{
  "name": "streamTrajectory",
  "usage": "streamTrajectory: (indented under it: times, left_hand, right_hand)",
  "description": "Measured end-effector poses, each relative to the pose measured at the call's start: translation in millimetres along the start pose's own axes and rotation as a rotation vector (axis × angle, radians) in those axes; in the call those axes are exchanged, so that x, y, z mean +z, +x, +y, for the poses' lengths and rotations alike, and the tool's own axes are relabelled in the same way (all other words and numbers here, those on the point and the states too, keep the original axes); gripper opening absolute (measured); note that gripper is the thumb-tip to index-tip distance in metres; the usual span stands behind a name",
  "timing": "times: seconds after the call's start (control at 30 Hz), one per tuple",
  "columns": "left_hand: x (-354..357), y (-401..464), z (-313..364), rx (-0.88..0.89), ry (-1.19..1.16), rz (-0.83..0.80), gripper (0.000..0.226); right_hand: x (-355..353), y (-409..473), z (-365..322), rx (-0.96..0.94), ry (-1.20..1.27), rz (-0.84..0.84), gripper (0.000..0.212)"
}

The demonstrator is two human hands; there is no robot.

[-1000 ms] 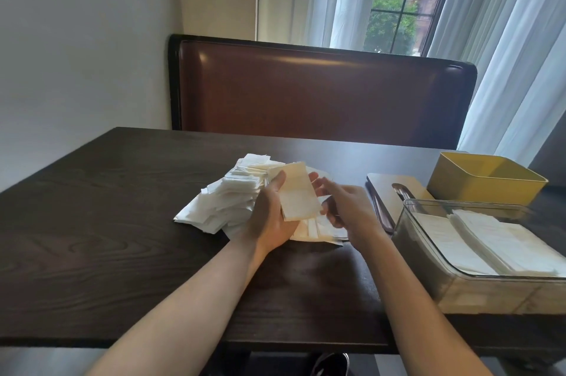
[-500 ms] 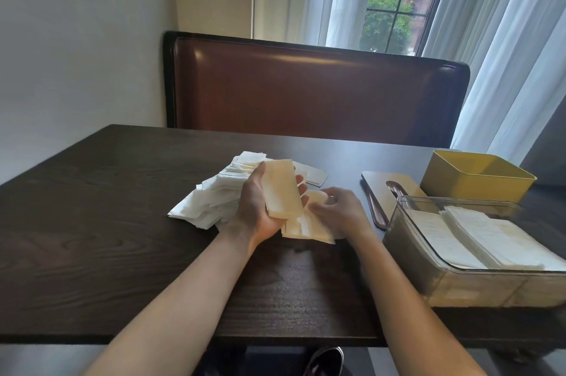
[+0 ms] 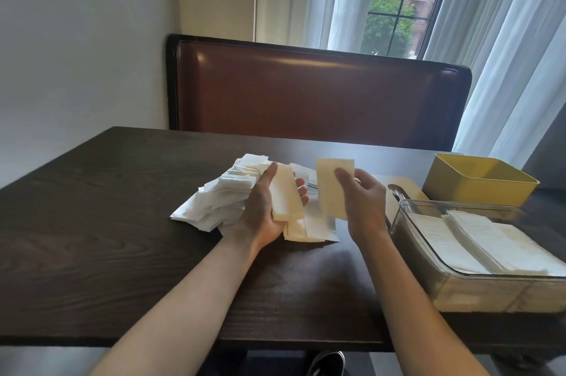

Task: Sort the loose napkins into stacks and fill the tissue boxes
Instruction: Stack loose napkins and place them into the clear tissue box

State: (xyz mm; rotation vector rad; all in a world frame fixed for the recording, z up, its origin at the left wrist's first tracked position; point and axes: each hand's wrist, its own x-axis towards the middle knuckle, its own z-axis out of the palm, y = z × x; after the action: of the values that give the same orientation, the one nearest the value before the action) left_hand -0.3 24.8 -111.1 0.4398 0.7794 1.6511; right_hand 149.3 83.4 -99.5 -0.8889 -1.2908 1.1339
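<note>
Loose napkin pile (image 3: 226,201) on dark table (image 3: 92,222), landmark. Left hand (image 3: 266,210) at pile's right edge, fingers curled round a small cream stack (image 3: 286,195). Right hand (image 3: 364,204), further right of pile, pinches a single cream napkin (image 3: 332,185) upright. Clear tissue box (image 3: 477,256) well right of pile, partly filled. Napkins likely light, limp, easily creased; best taken by a short edge, stack squeezed flat

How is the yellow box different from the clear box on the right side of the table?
The yellow box is opaque, while the clear box is see-through. The yellow box stands farther from the person; the clear box stands nearer, at the table's edge. The clear box holds stacked white napkins; no napkins show in the yellow box, though its bottom is hidden. Both stand open-topped on the dark table.
</note>
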Motion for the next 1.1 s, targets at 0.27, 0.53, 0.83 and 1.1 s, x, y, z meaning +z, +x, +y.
streamTrajectory:
  times: [0.27, 0.53, 0.83, 1.1]
  left_hand:
    - [11.9, -10.6, -14.5, -0.071, 0.15, -0.211, 0.071]
    - [11.0, -6.2, -19.9, -0.102, 0.234, -0.152, 0.034]
    - [-1.1, 1.7, 11.6, 0.102, -0.135, -0.018, 0.038]
    - [-3.5, -2.1, 11.3, 0.093, -0.062, 0.003, 0.048]
  right_hand:
    - [11.0, -6.3, 3.1, 0.049, -0.003, -0.238, 0.023]
    - [14.9, -2.5, 9.9, 0.015, -0.127, -0.301, 0.029]
    - [-0.7, 20.3, 36.3, 0.08, -0.615, -0.21, 0.035]
    - [0.4, 14.0, 31.3, 0.057, -0.543, -0.226, 0.013]
